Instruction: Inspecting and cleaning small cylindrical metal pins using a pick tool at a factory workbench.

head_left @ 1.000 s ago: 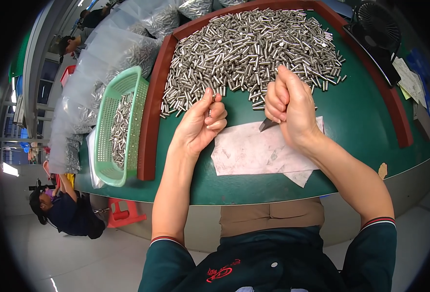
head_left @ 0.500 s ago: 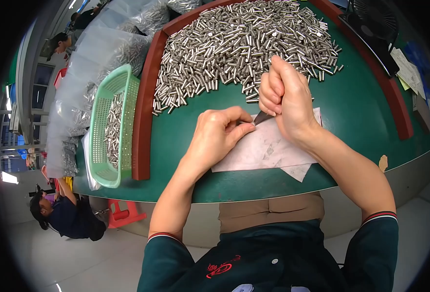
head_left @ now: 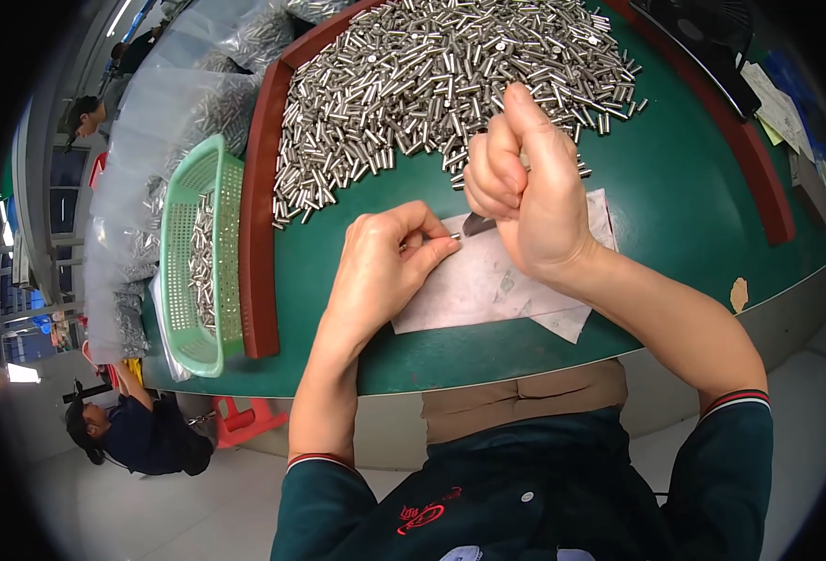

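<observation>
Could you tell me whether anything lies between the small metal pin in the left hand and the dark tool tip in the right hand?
Nothing visible does: the left hand holds the pin just short of the tool tip in the right hand.

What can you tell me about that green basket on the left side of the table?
The green basket is a pale mint, plastic-looking tray, long and rectangular, with rows of small holes through its walls and floor. It sits at the table's left edge, just outside the reddish-brown rim that borders the green work surface, and seems to rest partly on clear plastic bags. A thin scatter of small metal pins lies along its floor. Neither hand touches it.
</observation>
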`<state>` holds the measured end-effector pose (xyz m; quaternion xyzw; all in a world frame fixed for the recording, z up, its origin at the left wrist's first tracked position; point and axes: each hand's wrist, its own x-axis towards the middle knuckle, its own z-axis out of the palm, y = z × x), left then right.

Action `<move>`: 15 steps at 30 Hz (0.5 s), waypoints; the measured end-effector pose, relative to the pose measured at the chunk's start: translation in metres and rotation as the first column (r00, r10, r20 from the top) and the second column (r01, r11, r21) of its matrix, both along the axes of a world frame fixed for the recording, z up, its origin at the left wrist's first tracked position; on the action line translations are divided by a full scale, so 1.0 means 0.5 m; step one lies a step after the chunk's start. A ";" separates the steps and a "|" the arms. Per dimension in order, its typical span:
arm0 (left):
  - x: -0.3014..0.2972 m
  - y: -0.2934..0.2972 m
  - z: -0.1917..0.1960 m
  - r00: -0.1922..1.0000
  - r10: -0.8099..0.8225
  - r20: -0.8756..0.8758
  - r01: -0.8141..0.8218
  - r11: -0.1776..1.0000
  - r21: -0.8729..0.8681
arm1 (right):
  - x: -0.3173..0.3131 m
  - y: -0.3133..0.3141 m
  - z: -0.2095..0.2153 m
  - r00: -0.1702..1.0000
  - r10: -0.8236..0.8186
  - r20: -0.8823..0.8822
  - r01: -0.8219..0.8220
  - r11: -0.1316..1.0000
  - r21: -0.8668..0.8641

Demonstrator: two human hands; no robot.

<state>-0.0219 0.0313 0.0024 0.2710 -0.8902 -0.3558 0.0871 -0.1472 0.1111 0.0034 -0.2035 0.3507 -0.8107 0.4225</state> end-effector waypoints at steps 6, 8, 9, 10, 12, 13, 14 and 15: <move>-0.002 -0.003 0.001 0.999 0.020 0.035 -0.022 0.998 0.051 | 0.004 0.001 -0.005 0.999 0.013 0.045 -0.014 1.000 0.012; 0.001 -0.004 0.005 0.998 0.002 0.056 -0.005 0.999 0.054 | 0.007 0.000 -0.006 0.999 0.024 0.046 -0.024 1.000 0.004; 0.002 -0.004 0.006 0.998 0.003 0.057 -0.006 0.999 0.053 | 0.008 0.000 -0.005 0.999 0.025 0.047 -0.025 1.000 0.003; 0.002 -0.004 0.006 0.998 0.005 0.056 -0.007 0.999 0.052 | 0.008 0.000 -0.004 0.999 0.007 0.047 -0.007 1.000 0.004; 0.001 -0.004 0.004 0.999 0.007 0.053 -0.009 0.999 0.050 | 0.008 -0.001 -0.004 0.999 -0.011 0.047 0.011 1.000 0.004; 0.000 -0.005 0.003 0.999 0.014 0.042 -0.016 0.999 0.040 | 0.008 -0.002 -0.005 0.999 -0.017 0.049 0.017 1.000 -0.001; 0.000 -0.005 0.002 0.999 0.021 0.030 -0.022 0.999 0.030 | 0.008 -0.002 -0.007 0.999 -0.022 0.050 0.023 1.000 -0.007; 0.000 -0.006 0.001 0.999 0.021 0.029 -0.022 0.999 0.031 | 0.009 -0.003 -0.008 0.999 -0.022 0.050 0.023 1.000 -0.007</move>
